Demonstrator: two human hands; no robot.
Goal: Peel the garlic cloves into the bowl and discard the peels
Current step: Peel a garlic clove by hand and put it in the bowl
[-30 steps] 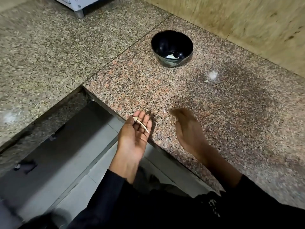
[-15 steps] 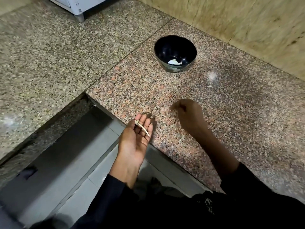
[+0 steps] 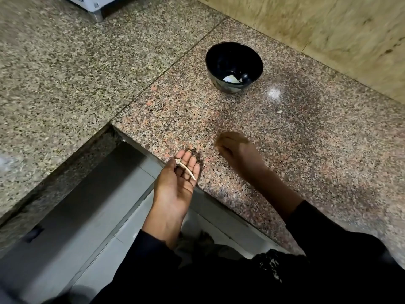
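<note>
One black bowl (image 3: 234, 66) stood on the speckled granite table (image 3: 306, 139), near the tan wall (image 3: 328, 29) and well apart from both hands. Its inside was dark and glossy, and at the bottom lay a few pale white pieces (image 3: 231, 78); whether they were peeled cloves or scraps of skin could not be told. One small pale fleck (image 3: 279, 111) lay on the table to the right of the bowl.

The left hand (image 3: 175, 187) was held palm up just at the table's front edge, its fingers nearly straight and relaxed, so its grip was open. Across the fingers rested one thin, dry, straw-coloured garlic stem (image 3: 186, 169), knobbed at the end by the forefinger and tapering to a point toward the little finger. It lay loose on the hand rather than being pinched.

The right hand (image 3: 236, 150) hovered low over the table, just right of the left hand, back upward and blurred. Its fingers looked curled under, but whether its grip was closed on anything could not be told.

Both arms wore black sleeves (image 3: 341, 242). Below the table edge grey floor tiles (image 3: 92, 216) showed.
</note>
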